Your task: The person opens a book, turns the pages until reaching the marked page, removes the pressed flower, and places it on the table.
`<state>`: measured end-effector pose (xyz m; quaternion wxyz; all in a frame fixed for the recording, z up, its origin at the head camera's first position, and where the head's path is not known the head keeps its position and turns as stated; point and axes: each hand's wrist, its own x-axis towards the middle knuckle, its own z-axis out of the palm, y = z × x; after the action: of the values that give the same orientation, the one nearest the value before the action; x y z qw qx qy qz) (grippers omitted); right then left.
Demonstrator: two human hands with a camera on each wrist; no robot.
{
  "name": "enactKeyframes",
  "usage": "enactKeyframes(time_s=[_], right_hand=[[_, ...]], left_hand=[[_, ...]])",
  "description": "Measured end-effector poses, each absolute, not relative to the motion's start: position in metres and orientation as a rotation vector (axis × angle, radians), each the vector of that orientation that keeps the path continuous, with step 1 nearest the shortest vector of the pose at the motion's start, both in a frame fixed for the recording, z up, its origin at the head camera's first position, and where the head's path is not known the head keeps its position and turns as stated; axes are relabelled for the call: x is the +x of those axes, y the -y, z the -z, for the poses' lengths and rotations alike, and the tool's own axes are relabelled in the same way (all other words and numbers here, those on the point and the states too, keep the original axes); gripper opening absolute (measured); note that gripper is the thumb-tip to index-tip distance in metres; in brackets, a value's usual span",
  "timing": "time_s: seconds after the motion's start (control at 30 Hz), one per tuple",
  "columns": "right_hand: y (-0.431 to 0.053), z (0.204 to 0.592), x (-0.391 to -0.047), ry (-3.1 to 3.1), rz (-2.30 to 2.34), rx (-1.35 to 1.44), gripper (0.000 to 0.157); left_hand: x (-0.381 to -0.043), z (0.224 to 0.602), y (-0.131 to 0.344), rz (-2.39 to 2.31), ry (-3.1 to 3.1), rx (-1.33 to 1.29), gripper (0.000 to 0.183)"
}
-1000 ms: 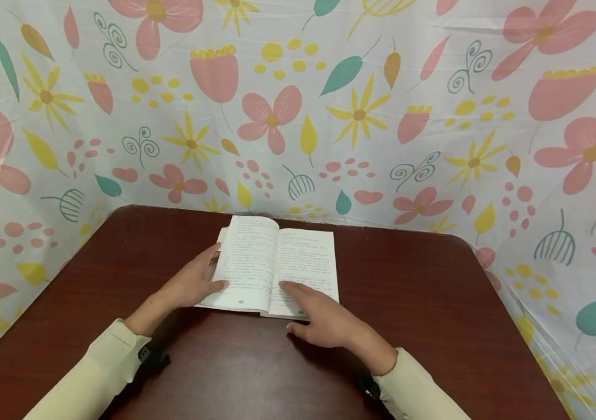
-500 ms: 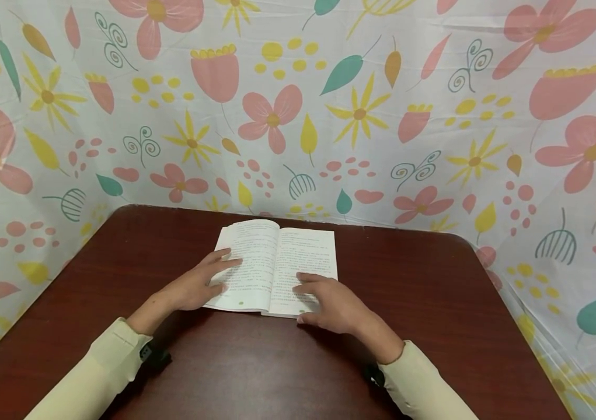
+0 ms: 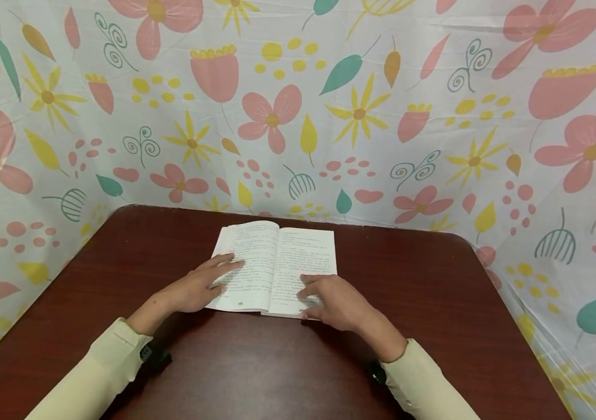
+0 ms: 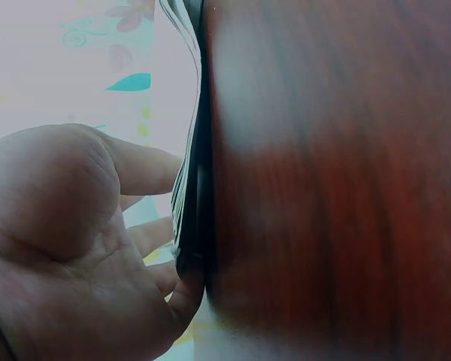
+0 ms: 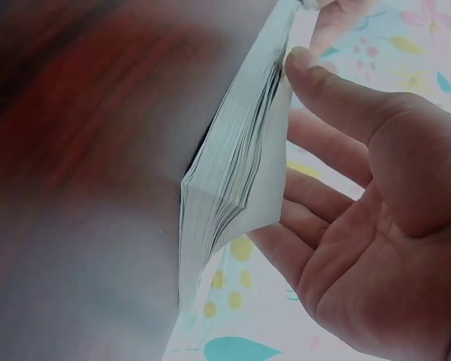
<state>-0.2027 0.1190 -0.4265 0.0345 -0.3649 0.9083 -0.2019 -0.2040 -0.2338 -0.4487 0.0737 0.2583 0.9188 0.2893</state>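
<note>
Nearest me, at the lower left and lower right of the frame, come two pale sleeves (image 3: 90, 373), and at each cuff a black device (image 3: 156, 354), two in all. Beneath them spreads one tabletop (image 3: 413, 280), dark reddish brown with a wood grain, a soft shine lying across its lower middle and its far corners rounded off.

Two hands reach in over it. The left hand (image 3: 192, 289), left of centre, lies with its fingers spread over the outer part of the left-hand page, the thumb lower down, near the page's outer edge. The right hand (image 3: 337, 303), right of centre, has its fingers apart and slightly bent over the lower part of the right-hand page, its thumb by the bottom edge. Neither is pinching a leaf; how firmly they press, I cannot tell.

Between them is the one book (image 3: 305, 251), opened flat on the table at the middle of the frame, two pages of small print facing up. The left-hand page bows up towards the spine, and a small greenish mark sits at its foot.

Behind the table's far edge, a white cloth (image 3: 319, 52) printed with pink and yellow flowers and teal leaves fills the upper frame and runs down both sides, creased at the right.
</note>
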Motion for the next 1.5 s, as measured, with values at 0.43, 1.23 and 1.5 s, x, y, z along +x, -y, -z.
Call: enactKeyframes(time_s=[0.43, 1.23, 1.5], right_hand=[[-0.124, 0.425, -0.204, -2.800, 0.636, -1.242, 0.005], [-0.130, 0.412, -0.207, -2.967, 0.879, -0.736, 0.094], [-0.122, 0.416, -0.208, -2.741, 1.293, -0.859, 0.085]], left_hand=[[-0.204, 0.449, 0.235, -0.825, -2.770, 0.826, 0.056], [-0.202, 0.447, 0.234, -0.813, -2.778, 0.845, 0.055], [-0.203, 0.448, 0.235, -0.815, -2.776, 0.849, 0.055]])
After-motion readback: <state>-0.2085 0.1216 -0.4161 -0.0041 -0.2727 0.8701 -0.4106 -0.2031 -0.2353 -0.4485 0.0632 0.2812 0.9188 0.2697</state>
